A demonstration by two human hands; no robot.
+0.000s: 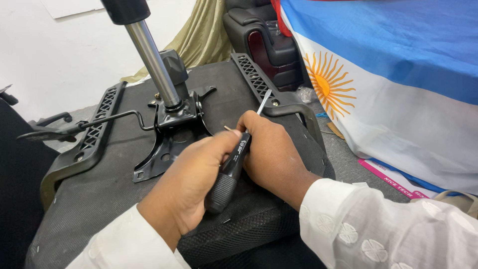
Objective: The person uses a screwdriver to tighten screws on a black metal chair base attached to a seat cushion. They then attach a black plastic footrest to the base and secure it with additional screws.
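Screwdriver (230,172) tip hidden behind right hand (271,154), left hand (191,179) gripping handle

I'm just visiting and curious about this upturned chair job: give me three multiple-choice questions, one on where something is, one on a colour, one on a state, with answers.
1. Where does the metal mechanism plate sit?
A. on the upturned seat underside
B. on the floor
C. on the flag

2. What colour is the screwdriver handle?
A. red
B. black
C. yellow

3. How is the screwdriver held?
A. lying loose
B. by one hand only
C. by both hands

Answers:
1 A, the plate lies on the seat underside, between the two armrest brackets.
2 B, the grip is black.
3 C, the left hand wraps the handle and the right hand closes near the shaft.
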